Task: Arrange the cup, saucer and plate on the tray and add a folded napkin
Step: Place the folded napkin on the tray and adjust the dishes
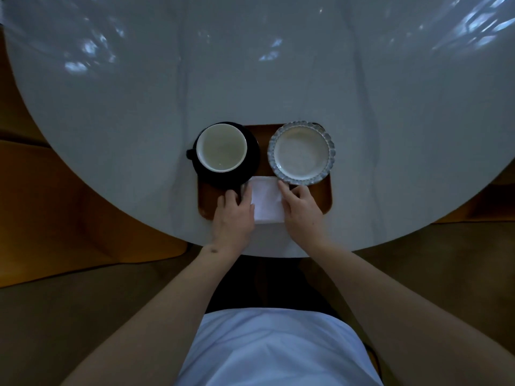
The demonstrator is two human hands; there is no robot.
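The folded napkin (267, 200), soft, light and easily creased, is laid on the tray (323, 196) just below the plate (302, 153); its side edges are touched by straightish fingers (284, 188) of both hands, best held there.

Your one head camera looks steeply down and forward, close over the tray (328, 200) at 12 o'clock.
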